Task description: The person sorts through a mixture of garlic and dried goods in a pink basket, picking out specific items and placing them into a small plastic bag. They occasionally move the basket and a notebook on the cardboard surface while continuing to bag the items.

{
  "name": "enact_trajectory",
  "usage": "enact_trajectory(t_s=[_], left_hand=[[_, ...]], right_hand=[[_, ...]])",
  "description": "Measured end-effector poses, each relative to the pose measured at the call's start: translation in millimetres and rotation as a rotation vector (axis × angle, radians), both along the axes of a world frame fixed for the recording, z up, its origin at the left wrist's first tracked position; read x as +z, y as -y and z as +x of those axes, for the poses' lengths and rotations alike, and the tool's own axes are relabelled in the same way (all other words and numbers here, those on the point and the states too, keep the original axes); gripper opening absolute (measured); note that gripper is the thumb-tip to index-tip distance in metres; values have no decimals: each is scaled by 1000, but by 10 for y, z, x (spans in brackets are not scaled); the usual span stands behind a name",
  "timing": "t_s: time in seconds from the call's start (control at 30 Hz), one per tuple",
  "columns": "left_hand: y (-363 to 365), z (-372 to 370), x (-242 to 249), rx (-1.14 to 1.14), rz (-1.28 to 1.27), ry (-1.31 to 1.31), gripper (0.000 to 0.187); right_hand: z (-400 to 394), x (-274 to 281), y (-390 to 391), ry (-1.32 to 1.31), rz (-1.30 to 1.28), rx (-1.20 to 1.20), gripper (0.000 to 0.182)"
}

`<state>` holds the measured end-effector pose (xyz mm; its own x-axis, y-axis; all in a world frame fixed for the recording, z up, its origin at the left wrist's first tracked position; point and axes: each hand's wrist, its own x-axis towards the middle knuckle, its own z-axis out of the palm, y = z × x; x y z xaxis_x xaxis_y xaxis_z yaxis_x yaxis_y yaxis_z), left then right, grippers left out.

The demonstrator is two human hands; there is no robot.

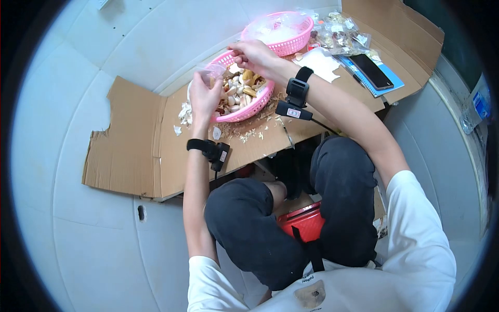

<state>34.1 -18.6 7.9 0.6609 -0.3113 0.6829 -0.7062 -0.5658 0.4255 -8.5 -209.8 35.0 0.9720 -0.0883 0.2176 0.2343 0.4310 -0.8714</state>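
Observation:
My left hand (206, 95) pinches a small clear plastic bag (212, 70) over the left rim of a pink plastic basket (262, 100). Whitish and yellow-brown dried pieces (238, 93) fill that basket in a loose heap. Above its far edge is my right hand (255, 56), fingers curled together with the tips pointing toward the bag. What those fingertips hold, if anything, is too small to make out. Both wrists wear black straps with small devices.
Behind stands a second pink basket (297, 44) with clear bags in it. Several filled packets (340, 36) lie to its right. A phone (371, 72) rests on a blue notebook (391, 86), near white paper (319, 63). Crumbs litter the cardboard (189, 166). A red stool (306, 223) shows between the legs.

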Motion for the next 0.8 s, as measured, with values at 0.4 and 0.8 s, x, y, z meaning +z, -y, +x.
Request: enact_trajectory(t_s=[0.4, 0.8], left_hand=[[-74, -210, 52, -55, 43, -169, 43], [-143, 20, 40, 138, 125, -138, 43]], right_hand=[[35, -103, -100, 200, -1021, -512, 23], [-40, -143, 283, 266, -1430, -638, 22]])
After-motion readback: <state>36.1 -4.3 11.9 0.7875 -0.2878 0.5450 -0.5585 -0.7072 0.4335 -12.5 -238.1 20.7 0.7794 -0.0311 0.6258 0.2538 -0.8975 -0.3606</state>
